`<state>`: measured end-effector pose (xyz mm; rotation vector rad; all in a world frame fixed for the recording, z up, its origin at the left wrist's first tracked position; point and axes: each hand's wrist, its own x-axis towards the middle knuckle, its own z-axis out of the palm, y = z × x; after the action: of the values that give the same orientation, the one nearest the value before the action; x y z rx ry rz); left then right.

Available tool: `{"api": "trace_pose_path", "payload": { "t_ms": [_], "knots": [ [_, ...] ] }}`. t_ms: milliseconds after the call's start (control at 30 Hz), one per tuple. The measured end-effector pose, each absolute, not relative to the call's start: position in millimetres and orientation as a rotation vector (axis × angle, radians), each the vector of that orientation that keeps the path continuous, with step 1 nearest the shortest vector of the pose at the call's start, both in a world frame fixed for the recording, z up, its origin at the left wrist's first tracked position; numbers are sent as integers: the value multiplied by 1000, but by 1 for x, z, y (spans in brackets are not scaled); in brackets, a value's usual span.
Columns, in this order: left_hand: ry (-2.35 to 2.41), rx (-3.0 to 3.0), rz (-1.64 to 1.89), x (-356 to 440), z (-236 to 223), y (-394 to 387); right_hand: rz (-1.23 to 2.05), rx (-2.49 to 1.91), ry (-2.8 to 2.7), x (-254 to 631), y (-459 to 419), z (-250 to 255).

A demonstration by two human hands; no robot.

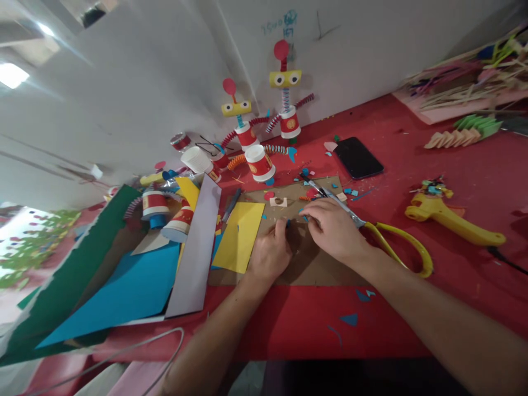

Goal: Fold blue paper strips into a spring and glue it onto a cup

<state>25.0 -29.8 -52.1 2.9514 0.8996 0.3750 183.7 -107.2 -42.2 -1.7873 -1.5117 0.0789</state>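
Observation:
Over a brown cardboard sheet (307, 269), my two hands face each other a short way apart. My left hand (270, 252) is closed, with a small dark blue piece (288, 223) at its thumb and fingertips. My right hand (333, 228) pinches a small blue paper piece (304, 216). Yellow-handled scissors (394, 245) lie just past my right hand, which partly covers them. A yellow paper sheet (242, 236) rests beside my left hand. A small white piece with a round hole (278, 202) and a red paper disc (269, 196) lie beyond the hands.
Two paper-cup robot figures (290, 122) (246, 136) stand against the wall. A black phone (358, 158) and a yellow hot glue gun (456, 220) lie rightward. A green-sided box (76, 258) with blue card (132, 280) sits left. Blue paper scraps (350, 319) dot the red table (297, 324).

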Motion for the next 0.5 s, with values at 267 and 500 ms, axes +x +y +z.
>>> {"api": "trace_pose_path", "payload": {
  "t_ms": [267,500],
  "knots": [
    [807,2881,751,22,-47,-14,12,-1791,-1511,187,-109,-34],
    [753,2645,1032,18,-45,-3,-16,-1799,-1497,186,-111,-30]
  ]
}}
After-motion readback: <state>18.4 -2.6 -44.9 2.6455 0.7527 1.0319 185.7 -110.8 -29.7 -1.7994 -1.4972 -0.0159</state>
